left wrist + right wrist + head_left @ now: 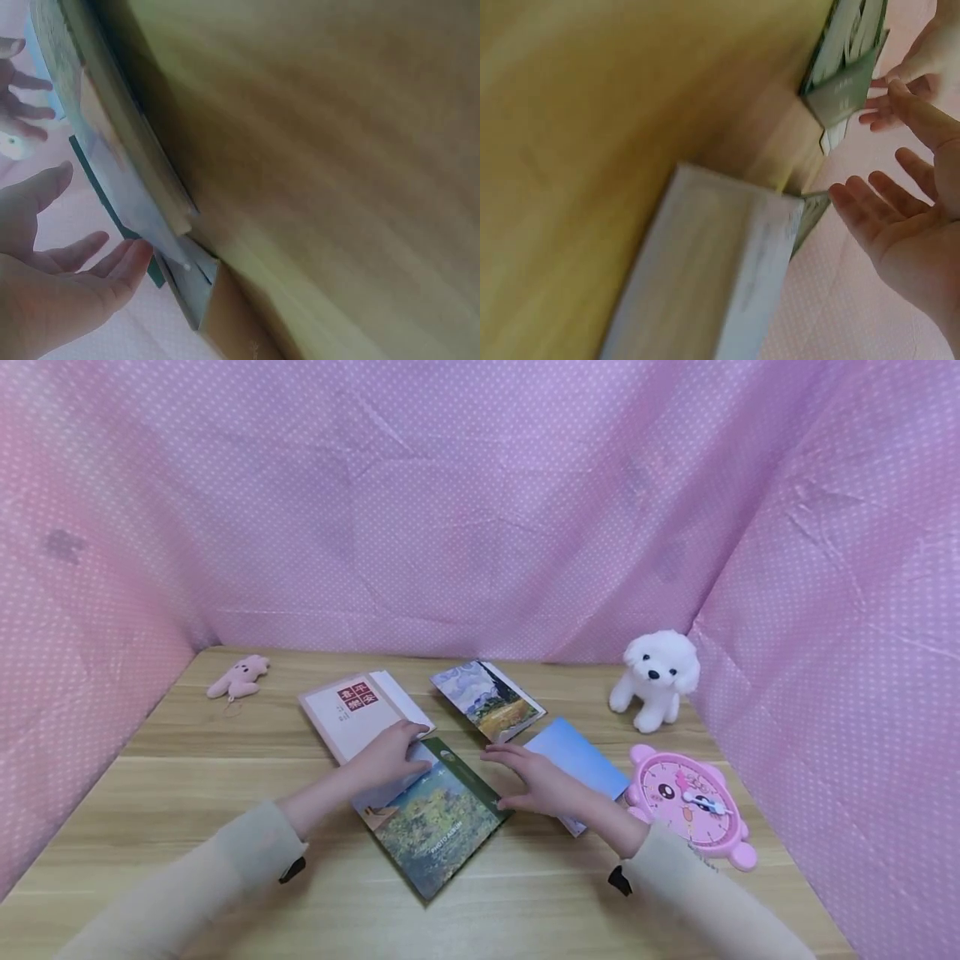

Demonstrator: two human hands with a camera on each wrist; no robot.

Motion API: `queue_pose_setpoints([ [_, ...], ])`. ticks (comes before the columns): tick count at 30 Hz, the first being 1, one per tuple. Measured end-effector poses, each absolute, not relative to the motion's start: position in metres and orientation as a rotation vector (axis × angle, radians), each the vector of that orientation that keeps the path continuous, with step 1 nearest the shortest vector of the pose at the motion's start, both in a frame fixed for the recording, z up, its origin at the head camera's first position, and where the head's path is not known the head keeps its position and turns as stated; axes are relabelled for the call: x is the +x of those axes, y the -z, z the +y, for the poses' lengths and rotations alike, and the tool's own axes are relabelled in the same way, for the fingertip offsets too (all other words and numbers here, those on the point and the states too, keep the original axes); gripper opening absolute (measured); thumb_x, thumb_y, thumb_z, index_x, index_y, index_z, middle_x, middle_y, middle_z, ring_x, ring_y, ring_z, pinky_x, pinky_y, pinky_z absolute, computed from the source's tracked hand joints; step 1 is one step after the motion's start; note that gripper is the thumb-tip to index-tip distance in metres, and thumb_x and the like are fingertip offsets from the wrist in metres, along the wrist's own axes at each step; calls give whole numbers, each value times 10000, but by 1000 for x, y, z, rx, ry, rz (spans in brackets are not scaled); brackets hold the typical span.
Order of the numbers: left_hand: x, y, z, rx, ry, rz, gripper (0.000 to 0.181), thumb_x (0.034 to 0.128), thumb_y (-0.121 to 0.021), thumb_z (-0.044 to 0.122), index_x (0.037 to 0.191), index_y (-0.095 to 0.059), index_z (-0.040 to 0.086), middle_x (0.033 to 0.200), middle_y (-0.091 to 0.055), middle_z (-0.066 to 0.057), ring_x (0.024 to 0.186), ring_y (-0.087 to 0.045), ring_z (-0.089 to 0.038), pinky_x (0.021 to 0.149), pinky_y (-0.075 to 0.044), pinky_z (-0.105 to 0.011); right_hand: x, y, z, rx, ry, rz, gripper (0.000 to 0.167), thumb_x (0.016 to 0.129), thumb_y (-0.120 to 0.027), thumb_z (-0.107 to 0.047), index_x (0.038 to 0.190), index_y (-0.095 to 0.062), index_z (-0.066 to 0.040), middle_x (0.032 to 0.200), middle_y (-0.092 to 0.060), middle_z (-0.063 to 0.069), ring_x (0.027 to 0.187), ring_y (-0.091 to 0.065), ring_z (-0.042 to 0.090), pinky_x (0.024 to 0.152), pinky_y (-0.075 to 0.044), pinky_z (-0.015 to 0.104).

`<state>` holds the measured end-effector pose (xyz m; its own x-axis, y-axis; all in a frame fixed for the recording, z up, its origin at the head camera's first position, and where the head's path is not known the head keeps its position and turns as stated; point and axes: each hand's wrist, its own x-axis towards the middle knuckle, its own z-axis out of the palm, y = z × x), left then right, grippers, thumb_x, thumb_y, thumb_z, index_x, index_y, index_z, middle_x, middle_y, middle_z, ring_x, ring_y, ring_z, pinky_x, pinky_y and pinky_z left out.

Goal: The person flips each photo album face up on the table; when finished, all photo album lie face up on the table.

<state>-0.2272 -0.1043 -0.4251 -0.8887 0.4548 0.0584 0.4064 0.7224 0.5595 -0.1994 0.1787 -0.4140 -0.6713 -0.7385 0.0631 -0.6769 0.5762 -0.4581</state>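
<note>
A photo album (442, 835) with a landscape painting and a green spine lies at an angle on the wooden table. Over its upper left part is my left hand (384, 755), fingers spread and slightly bent, holding nothing. My right hand (542, 783) hovers by the album's upper right corner, between it and a blue book (581, 762). In the left wrist view the left hand (67, 281) has loosely bent fingers near the book edges; whether they touch is unclear. The right wrist view shows the right hand (907, 210) with fingers apart and nothing gripped.
A pale book with red square characters (337, 718) lies partly under the album. Behind is a painting-covered book (483, 702). To the right are a white plush dog (652, 681) and a pink clock (686, 802). A pink plush (242, 678) lies back left. Pink dotted cloth (450, 527) surrounds the table.
</note>
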Motion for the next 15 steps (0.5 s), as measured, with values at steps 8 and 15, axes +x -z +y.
queue_pose_setpoints([
  [8,-215,431,-105,592,-916,2775,770,813,-738,313,1384,-388,-66,1349,-481,-247,1186,-509,-336,973,-450,-453,-180,425,174,-1093,709,2584,795,784,-770,-295,1442,-370,-97,1456,-393,89,1324,-383,236,1074,-368,425],
  [15,-213,436,-110,530,-952,2748,837,783,-764,312,1407,-354,-69,1437,-383,-257,1308,-389,-400,1078,-339,-499,-173,431,168,-1051,681,2584,721,807,-748,-236,1430,-401,-126,1431,-425,110,1311,-403,247,1085,-359,413],
])
